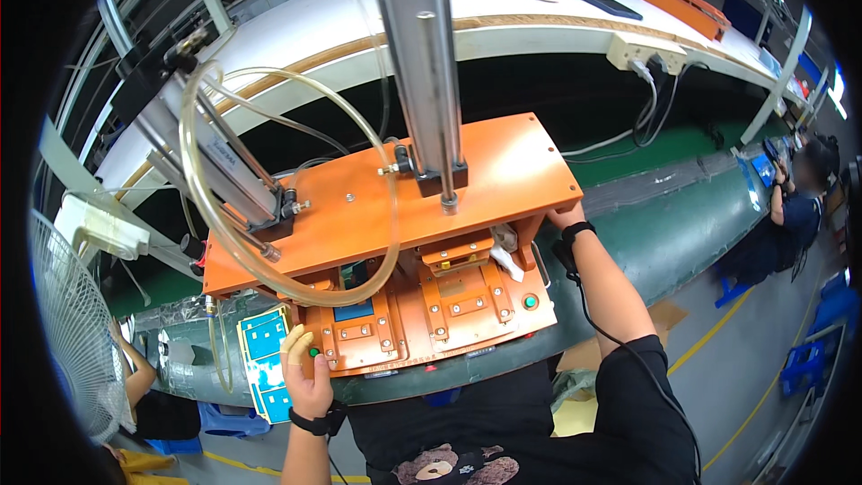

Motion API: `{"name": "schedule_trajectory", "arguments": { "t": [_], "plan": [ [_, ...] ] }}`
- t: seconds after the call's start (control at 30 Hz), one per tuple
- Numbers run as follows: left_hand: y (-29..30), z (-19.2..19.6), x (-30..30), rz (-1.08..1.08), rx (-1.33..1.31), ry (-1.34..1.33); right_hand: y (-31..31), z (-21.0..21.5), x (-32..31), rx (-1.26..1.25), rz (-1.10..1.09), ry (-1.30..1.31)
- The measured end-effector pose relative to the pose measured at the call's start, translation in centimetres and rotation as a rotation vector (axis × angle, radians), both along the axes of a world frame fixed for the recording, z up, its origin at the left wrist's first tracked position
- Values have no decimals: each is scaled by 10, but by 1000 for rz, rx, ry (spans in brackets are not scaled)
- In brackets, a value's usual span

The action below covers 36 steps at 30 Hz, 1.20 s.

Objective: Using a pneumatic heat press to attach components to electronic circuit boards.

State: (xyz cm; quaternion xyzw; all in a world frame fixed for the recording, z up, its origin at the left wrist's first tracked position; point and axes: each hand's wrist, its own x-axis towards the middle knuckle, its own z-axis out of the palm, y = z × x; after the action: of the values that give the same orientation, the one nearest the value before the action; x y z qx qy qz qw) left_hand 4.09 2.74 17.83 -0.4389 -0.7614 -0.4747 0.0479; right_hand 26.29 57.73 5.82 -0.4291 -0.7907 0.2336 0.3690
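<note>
In front of me stands an orange pneumatic press (503, 162) with two upright cylinders. My left hand (305, 379) is at its front left corner, beside a green push button (313, 353). Yellow covers are on some of its fingers, which stretch upward with the thumb apart, and nothing shows in its grasp. Just left of it lies a sheet of blue panels (266, 361) with pale edges. A blue piece (354, 312) sits in the press's left fixture. My right hand (566, 215) reaches to the press's right end, its fingers mostly hidden by the top plate.
A clear air hose (190, 148) loops over the press front. The press stands on a green conveyor belt (664, 216). Behind are a white shelf (512, 2) and a power strip (645, 54). A fan (76, 332) is at left; co-workers (799, 207) sit on both sides.
</note>
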Motion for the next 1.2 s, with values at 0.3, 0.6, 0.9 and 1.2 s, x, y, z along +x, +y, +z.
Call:
{"name": "schedule_trajectory", "arguments": {
  "t": [0.3, 0.6, 0.9, 1.2],
  "plan": [
    [20, -36, 2, 227, 119, 159, 63, -39, -49, 10, -201, -597],
    [18, -35, 1, 221, 173, 156, 44, 5, 36, -602, 231, 590],
    [16, -38, -2, 176, 225, 129, -186, 68, 179, -1228, 643, 1025],
    [-2, -25, 13, 97, 259, 235, -366, 70, 149, -1587, 1089, 974]
  ]
}}
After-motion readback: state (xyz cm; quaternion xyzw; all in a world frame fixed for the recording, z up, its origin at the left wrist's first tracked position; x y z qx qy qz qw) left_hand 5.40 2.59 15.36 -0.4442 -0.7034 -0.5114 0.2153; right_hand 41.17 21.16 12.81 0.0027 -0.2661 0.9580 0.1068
